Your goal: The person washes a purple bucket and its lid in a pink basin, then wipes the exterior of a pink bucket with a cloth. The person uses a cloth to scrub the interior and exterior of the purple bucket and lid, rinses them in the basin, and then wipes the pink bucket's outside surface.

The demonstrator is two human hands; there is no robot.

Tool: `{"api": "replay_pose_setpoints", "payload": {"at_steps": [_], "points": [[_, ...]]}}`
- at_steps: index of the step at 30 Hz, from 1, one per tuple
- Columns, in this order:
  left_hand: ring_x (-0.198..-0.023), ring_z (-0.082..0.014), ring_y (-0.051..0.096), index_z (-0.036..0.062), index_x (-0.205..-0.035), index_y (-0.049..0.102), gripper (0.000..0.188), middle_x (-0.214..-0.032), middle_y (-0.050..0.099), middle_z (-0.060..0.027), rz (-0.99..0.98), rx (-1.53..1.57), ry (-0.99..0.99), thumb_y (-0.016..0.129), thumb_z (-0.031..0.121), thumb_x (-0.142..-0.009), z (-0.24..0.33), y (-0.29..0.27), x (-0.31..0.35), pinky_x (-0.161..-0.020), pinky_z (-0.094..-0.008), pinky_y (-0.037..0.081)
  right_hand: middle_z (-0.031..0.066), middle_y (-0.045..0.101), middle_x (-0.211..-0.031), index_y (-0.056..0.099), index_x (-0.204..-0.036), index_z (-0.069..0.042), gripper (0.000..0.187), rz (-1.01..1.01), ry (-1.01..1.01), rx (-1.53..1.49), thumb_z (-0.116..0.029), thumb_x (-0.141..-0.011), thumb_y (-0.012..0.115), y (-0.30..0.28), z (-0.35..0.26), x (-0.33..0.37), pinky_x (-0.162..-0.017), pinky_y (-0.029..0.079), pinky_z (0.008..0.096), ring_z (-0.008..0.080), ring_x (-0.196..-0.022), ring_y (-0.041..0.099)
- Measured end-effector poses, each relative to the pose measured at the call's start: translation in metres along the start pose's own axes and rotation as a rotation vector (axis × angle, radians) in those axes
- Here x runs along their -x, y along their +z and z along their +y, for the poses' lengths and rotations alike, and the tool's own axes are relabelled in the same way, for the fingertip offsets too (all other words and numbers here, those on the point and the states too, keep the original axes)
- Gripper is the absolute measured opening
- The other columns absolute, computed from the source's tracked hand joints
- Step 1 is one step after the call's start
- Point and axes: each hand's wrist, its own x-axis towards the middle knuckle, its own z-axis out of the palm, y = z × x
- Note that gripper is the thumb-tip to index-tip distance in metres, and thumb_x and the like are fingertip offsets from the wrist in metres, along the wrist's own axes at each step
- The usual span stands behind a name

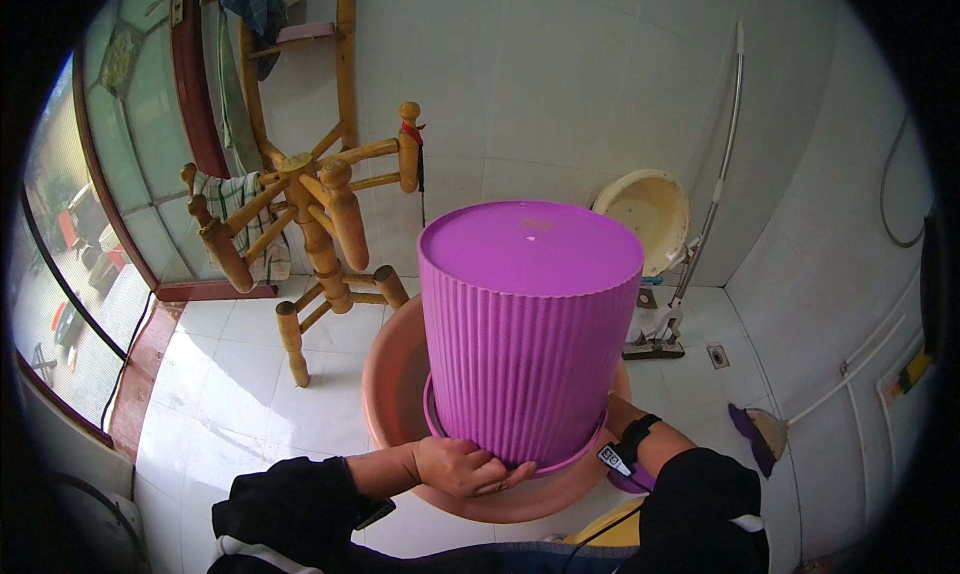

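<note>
Blk sleeves [700, 509], blk wrist strap [636, 434]

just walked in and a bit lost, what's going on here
A person's left hand grips a purple ribbed bin, turned upside down, low on its near side. The right hand is hidden behind the bin; only the right forearm shows. The bin is over a terracotta-coloured basin, though whether they touch is unclear. A wooden stand is beyond to the left, and a cream basin is tilted up behind.
</note>
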Motion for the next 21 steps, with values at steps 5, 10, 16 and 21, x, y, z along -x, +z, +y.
{"api": "replay_pose_setpoints", "payload": {"at_steps": [5, 10, 16, 21], "points": [[-0.052, -0.0014, 0.040, 0.0121, -0.128, 0.067, 0.042, -0.072, 0.030, 0.0045, 0.009, -0.014, -0.016, 0.053, 0.011, -0.088, 0.002, -0.003, -0.001, -0.047, -0.0171, 0.032, 0.0147, 0.059, -0.131, 0.064, -0.122, -0.011, 0.038, 0.009, -0.003, 0.017, -0.023, -0.086, 0.063, -0.002, -0.001, -0.007, -0.104, 0.041, 0.0470, 0.0350, -0.122, 0.054], [-0.054, -0.0030, 0.045, 0.0094, -0.126, 0.067, 0.041, -0.071, 0.036, 0.0050, -0.017, -0.021, -0.033, 0.052, 0.012, -0.088, 0.001, -0.007, -0.004, -0.048, -0.0182, 0.035, 0.0144, 0.059, -0.131, 0.065, -0.122, -0.011, 0.038, 0.013, -0.011, 0.027, -0.024, -0.086, 0.063, -0.002, -0.001, -0.016, -0.104, 0.041, 0.0471, 0.0349, -0.122, 0.054], [-0.053, -0.0036, 0.044, 0.0083, -0.126, 0.067, 0.042, -0.070, 0.035, 0.0047, 0.019, -0.018, -0.054, 0.054, 0.014, -0.086, 0.002, 0.000, -0.007, -0.048, -0.0191, 0.034, 0.0142, 0.059, -0.130, 0.065, -0.121, -0.011, 0.037, 0.008, -0.010, 0.026, -0.024, -0.086, 0.063, -0.002, -0.003, -0.016, -0.104, 0.041, 0.0472, 0.0349, -0.122, 0.054], [-0.052, -0.0008, 0.041, 0.0117, -0.128, 0.066, 0.040, -0.070, 0.030, 0.0052, 0.009, 0.001, -0.081, 0.059, 0.012, -0.089, 0.000, 0.001, -0.010, -0.046, -0.0166, 0.035, 0.0139, 0.059, -0.130, 0.065, -0.121, -0.011, 0.037, 0.011, -0.010, 0.025, -0.024, -0.086, 0.063, -0.003, -0.003, -0.014, -0.104, 0.041, 0.0473, 0.0348, -0.122, 0.054]]}}
